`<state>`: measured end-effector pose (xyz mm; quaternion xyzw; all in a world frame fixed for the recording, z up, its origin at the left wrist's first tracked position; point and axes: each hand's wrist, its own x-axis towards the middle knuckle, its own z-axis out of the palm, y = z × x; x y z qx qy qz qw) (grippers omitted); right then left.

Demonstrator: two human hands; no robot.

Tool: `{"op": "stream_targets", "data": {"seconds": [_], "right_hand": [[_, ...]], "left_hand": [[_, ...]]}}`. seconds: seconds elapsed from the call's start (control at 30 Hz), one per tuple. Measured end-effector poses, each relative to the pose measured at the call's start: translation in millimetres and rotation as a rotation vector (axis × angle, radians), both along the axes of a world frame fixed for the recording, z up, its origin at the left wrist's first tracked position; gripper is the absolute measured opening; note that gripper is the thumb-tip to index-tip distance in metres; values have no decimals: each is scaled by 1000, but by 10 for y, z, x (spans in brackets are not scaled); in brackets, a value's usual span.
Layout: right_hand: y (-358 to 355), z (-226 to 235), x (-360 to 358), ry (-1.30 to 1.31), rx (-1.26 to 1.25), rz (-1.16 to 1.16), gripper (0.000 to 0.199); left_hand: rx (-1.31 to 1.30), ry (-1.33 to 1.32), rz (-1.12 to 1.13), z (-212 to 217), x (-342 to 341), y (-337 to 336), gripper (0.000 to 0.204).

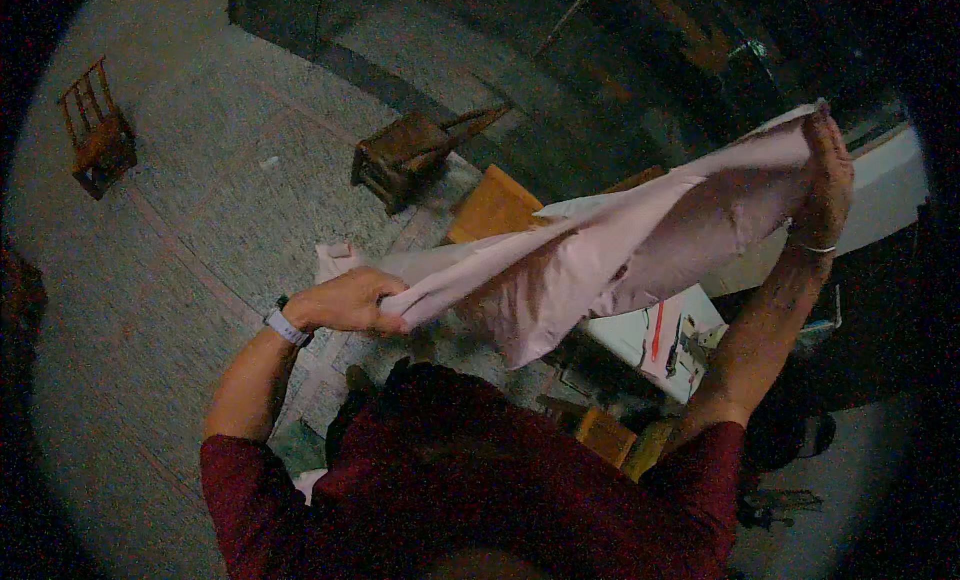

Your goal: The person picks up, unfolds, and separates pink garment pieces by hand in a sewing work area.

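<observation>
A pale pink piece of cloth (590, 255) hangs in the air in front of me, stretched slantwise and partly twisted between my two hands. At its left end, my left hand (345, 300) is closed on a gathered edge, and a small flap sticks out beyond the wrist. My right hand (828, 185) grips the far right corner, higher and farther from my body; the fingers are partly hidden by the cloth. Loose folds droop in the middle toward me. Whether the cloth is a garment or a plain sheet, I cannot tell.
A white tabletop (640, 345) with a red strip and small dark items lies below the cloth. Beyond it are an orange-brown wooden surface (495, 205) and a wooden chair (400, 160). Another wooden chair (100, 150) stands far left. A small wooden piece (605, 435) is near my right side.
</observation>
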<state>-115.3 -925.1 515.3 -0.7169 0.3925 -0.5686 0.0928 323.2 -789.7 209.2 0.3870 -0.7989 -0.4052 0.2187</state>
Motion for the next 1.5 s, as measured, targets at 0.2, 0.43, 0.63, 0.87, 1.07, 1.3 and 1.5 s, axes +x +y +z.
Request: {"op": "stream_targets", "data": {"seconds": [0.2,0.43,0.63,0.87,1.07,1.3,1.5], "right_hand": [[321,92,-8,5,-83,-151,53],[627,-3,-775,-118,77,-306,66],[1027,-231,-1307,-89,43,-336,74],[1054,-293,-1405,-96,168,-380,70],[1029,-387,-1526,111,113,-391,66],[966,-373,-1533,61,181,-379,65],[1014,-483,-1241,-125,191,-330,63]], "left_hand": [[87,72,277,-212,161,-182,36],[15,62,410,-539,220,-121,22],[175,313,488,-706,84,53,24],[334,516,577,-683,82,81,37],[361,636,529,-789,110,84,40],[384,631,538,-850,247,72,41],[388,559,533,-766,328,53,41]]}}
